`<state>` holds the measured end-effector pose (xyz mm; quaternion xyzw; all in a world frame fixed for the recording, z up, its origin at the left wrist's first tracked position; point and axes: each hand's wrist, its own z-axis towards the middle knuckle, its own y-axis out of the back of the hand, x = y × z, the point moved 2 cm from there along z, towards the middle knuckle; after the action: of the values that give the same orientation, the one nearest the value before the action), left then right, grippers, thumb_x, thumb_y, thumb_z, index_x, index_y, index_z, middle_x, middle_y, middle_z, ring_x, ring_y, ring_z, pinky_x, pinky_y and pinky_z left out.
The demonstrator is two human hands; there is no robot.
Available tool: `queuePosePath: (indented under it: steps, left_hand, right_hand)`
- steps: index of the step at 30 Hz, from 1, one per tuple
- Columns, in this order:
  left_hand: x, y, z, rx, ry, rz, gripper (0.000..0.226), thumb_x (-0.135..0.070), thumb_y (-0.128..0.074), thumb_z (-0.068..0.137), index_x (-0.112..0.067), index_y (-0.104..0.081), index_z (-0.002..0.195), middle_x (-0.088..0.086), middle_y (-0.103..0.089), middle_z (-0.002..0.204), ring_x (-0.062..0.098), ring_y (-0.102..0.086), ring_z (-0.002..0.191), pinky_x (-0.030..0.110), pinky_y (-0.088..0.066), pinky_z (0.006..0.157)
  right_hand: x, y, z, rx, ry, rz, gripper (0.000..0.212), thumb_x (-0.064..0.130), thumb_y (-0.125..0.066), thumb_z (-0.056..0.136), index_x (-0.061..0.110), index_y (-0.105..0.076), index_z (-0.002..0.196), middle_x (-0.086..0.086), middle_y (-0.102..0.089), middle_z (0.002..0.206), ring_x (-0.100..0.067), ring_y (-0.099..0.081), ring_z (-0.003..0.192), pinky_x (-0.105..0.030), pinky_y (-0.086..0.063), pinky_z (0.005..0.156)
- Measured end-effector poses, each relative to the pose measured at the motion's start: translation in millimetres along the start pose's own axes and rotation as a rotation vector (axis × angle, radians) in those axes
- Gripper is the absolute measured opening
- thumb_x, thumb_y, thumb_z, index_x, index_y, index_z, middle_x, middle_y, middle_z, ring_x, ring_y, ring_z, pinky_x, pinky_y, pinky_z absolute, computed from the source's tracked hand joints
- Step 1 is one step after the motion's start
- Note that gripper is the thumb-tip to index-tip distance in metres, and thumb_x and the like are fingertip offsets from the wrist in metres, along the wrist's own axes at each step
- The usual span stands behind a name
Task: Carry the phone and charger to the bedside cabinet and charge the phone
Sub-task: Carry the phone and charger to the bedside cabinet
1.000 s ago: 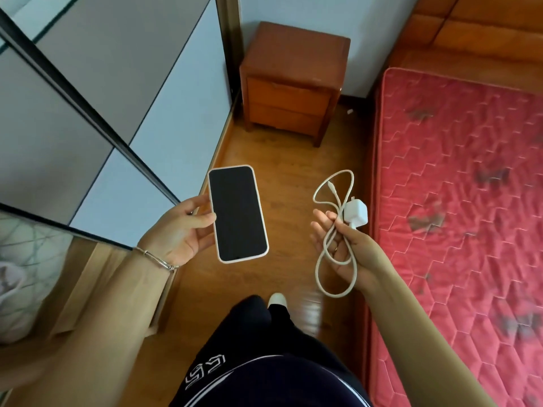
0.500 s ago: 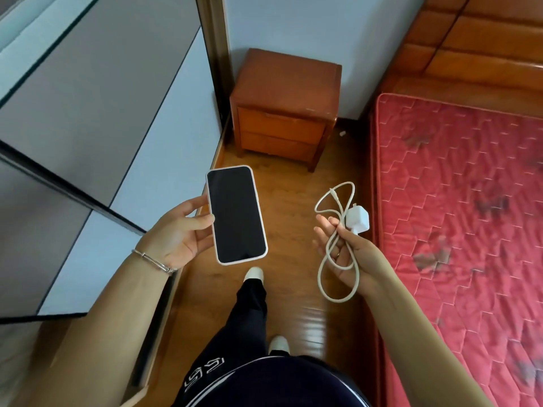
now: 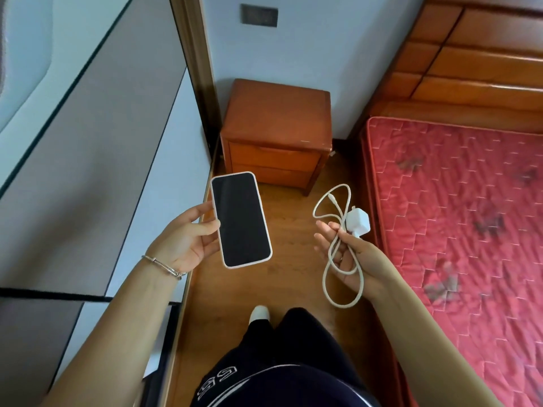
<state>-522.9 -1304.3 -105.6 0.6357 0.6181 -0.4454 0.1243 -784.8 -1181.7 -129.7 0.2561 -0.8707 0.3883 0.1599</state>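
Observation:
My left hand [image 3: 188,239] grips a phone [image 3: 239,220] with a dark screen and a white case, screen up, by its left edge. My right hand [image 3: 349,254] holds a white charger: the plug block [image 3: 358,221] sits above my thumb and the coiled white cable [image 3: 333,254] loops above and below my palm. The wooden bedside cabinet [image 3: 277,124] stands ahead against the wall, its top bare. A dark wall socket plate [image 3: 259,15] sits on the wall above it.
A wardrobe with grey and white sliding doors [image 3: 97,136] runs along the left. A bed with a red quilted mattress [image 3: 458,218] and wooden headboard [image 3: 470,60] fills the right. A narrow strip of wooden floor [image 3: 293,277] leads to the cabinet.
I have walked forward along the floor strip; the cabinet is closer and the wall socket has come into view. Both hands keep the same hold on the phone and the charger.

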Motion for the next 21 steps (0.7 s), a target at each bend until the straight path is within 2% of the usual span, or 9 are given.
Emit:
queuePosePath:
  steps: [7,12,21]
  left_hand:
    - [-21,0,36,0.001,0.017,-0.043,0.045,0.005,-0.049,0.088,-0.015,-0.053,0.128,0.007,-0.065,0.11,0.018,-0.072,0.082,0.03,-0.058,0.063]
    - [-37,-1,70,-0.021,0.014,-0.06,0.042,0.005,-0.047,0.09,-0.014,-0.053,0.126,0.006,-0.066,0.106,0.017,-0.072,0.081,0.029,-0.057,0.062]
    - [-82,-32,162,-0.102,0.021,0.037,0.042,0.002,-0.049,0.09,-0.015,-0.052,0.128,0.006,-0.069,0.102,0.017,-0.072,0.079,0.03,-0.058,0.062]
  right_hand:
    - [29,-17,38,-0.01,-0.01,-0.031,0.019,0.013,-0.044,0.096,0.011,-0.062,0.093,-0.007,-0.075,0.105,-0.02,-0.072,0.091,-0.036,-0.059,0.076]
    - [55,-27,78,-0.009,-0.052,-0.05,0.023,0.015,-0.042,0.098,0.012,-0.064,0.09,-0.006,-0.075,0.104,-0.019,-0.072,0.091,-0.036,-0.059,0.075]
    - [131,-28,158,0.028,-0.06,0.01,0.015,0.014,-0.046,0.096,0.012,-0.06,0.1,-0.007,-0.073,0.11,-0.021,-0.072,0.095,-0.036,-0.059,0.071]
